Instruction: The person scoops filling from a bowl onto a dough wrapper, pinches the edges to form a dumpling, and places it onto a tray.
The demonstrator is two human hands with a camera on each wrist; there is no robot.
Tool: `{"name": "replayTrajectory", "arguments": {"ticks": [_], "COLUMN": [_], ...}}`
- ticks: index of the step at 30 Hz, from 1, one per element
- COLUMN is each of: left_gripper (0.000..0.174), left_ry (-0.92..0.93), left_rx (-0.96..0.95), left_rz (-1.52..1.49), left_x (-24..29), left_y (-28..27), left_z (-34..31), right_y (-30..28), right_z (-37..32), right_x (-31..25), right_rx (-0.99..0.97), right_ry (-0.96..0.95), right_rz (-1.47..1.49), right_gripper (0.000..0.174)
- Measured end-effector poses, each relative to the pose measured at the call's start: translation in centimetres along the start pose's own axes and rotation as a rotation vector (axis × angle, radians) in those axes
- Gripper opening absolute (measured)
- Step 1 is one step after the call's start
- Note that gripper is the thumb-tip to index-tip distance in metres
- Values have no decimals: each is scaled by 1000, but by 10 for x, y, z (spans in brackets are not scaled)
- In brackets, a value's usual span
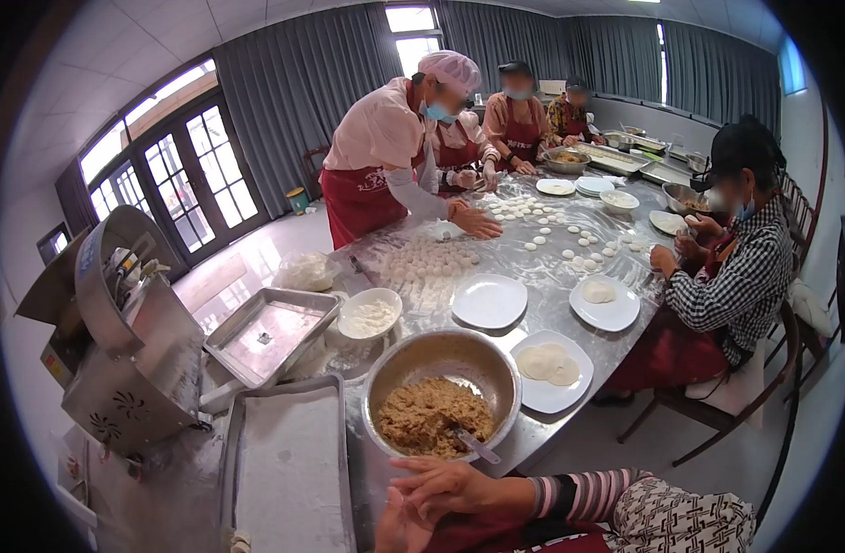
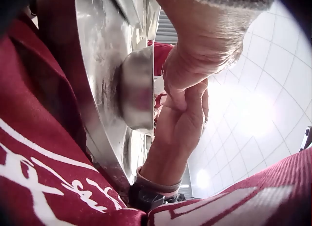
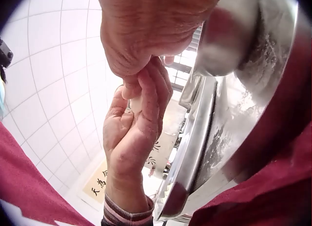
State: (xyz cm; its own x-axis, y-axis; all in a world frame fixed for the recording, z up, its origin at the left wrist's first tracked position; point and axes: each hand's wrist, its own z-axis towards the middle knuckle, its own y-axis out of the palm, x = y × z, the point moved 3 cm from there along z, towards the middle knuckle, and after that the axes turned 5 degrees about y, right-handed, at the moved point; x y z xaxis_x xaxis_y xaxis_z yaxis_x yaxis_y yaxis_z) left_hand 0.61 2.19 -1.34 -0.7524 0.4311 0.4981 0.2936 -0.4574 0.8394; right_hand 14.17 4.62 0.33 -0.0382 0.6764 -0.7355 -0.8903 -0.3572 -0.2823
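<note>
My two hands meet close together at the bottom of the head view, just in front of the steel bowl (image 1: 505,369). A small pale piece of dough (image 3: 136,104) shows between their fingers in the right wrist view, mostly covered by them. My left hand (image 1: 401,527) holds it from below, fingers bent about it. From above, my right hand (image 1: 452,484) pinches it with the fingertips. Brown minced filling (image 1: 431,410) fills the bowl's lower part, with a spoon (image 1: 478,447) stuck in it. A white plate (image 1: 570,392) beside the bowl bears flat round dough wrappers (image 1: 547,364).
Left of the bowl lie a floured tray (image 1: 289,470), a second metal tray (image 1: 273,334) and a bowl of flour (image 1: 371,313). A steel machine (image 1: 136,359) stands far left. Several people in aprons work round the floured table, where many dough pieces (image 1: 427,263) lie.
</note>
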Motion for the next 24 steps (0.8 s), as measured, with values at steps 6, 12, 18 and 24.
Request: {"name": "replayTrajectory", "arguments": {"ticks": [6,12,18,24], "left_gripper": [45,44,43,46], "left_ry": [27,72,93,122], "left_rx": [7,20,64,106], "left_rz": [-82,-79,-56,23], "left_x": [0,-1,-2,-2], "left_y": [11,2,-5,-5], "left_z": [2,0,-2,-6], "right_y": [-4,-1,-3,-3], "right_z": [-1,2,-1,0], "right_x": [-2,-3,1,1], "right_rx": [85,141,176,232], "right_ry": [34,62,35,44], "right_rz": [30,69,77,75], "right_gripper": [16,17,13,10]}}
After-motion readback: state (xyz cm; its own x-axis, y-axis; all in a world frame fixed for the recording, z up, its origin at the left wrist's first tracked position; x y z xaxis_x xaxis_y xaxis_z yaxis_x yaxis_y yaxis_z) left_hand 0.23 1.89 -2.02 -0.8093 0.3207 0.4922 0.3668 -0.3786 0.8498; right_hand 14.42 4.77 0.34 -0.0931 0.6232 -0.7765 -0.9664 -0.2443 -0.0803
